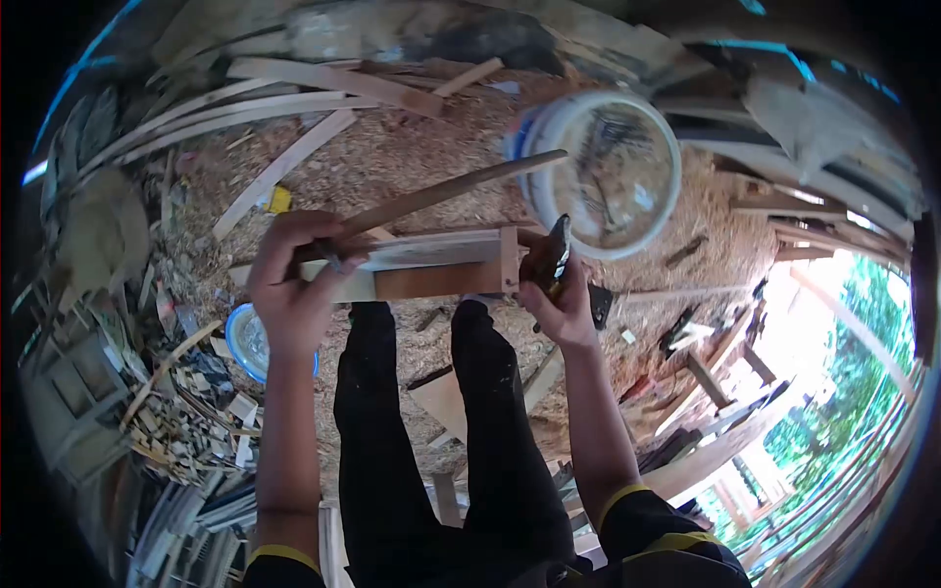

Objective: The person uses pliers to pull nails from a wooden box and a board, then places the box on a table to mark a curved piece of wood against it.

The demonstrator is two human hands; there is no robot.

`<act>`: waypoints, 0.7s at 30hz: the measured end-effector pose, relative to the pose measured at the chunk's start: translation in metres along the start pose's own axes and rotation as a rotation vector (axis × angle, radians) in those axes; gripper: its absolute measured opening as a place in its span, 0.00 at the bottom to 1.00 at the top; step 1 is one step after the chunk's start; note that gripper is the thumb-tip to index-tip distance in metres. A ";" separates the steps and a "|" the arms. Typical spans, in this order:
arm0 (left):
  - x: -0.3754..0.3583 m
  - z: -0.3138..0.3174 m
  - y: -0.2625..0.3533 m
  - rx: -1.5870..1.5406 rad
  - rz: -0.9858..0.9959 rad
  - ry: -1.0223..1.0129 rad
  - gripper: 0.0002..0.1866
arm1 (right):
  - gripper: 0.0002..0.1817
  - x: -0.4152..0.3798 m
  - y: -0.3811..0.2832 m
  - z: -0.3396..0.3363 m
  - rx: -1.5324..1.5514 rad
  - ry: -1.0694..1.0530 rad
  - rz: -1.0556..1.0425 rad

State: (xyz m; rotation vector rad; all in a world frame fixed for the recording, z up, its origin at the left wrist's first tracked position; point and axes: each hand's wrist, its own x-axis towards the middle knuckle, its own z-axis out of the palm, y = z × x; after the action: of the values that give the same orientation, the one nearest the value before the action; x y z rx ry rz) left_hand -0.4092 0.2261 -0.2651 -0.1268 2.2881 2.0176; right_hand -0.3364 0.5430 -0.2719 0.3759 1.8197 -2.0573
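1 boxy wooden piece hung above the shaving-strewn ground, its left end grasped by the left hand together with a long wooden stick slanting to the far right. At the right end, the right hand clasped a dark, partly shiny tool, possibly a plane or hammer, just near of a white bucket.
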 end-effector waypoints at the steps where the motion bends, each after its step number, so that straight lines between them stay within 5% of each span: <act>1: 0.003 0.017 0.009 0.021 0.010 -0.030 0.19 | 0.42 -0.009 0.000 -0.017 -0.035 0.014 -0.030; 3: 0.009 0.051 0.028 0.048 0.025 -0.079 0.19 | 0.44 -0.022 -0.006 -0.045 -0.060 0.044 -0.063; 6: 0.022 0.109 0.052 0.084 0.042 -0.234 0.17 | 0.34 -0.045 -0.024 -0.077 -0.386 0.262 -0.110; 13: 0.085 0.226 0.009 -0.104 -0.497 -0.629 0.15 | 0.29 -0.125 -0.017 -0.163 -0.259 0.665 0.038; 18: 0.108 0.288 -0.062 -0.185 -0.690 -0.393 0.23 | 0.24 -0.150 -0.005 -0.203 -0.091 0.774 0.082; 21: 0.106 0.305 -0.075 -0.082 -0.643 -0.382 0.22 | 0.25 -0.139 -0.005 -0.208 -0.145 0.788 0.055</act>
State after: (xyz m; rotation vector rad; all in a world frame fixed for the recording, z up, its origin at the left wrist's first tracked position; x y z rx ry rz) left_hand -0.5019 0.5190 -0.3898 -0.3877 1.6515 1.6241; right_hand -0.2227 0.7625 -0.2343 1.3195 2.3105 -1.8492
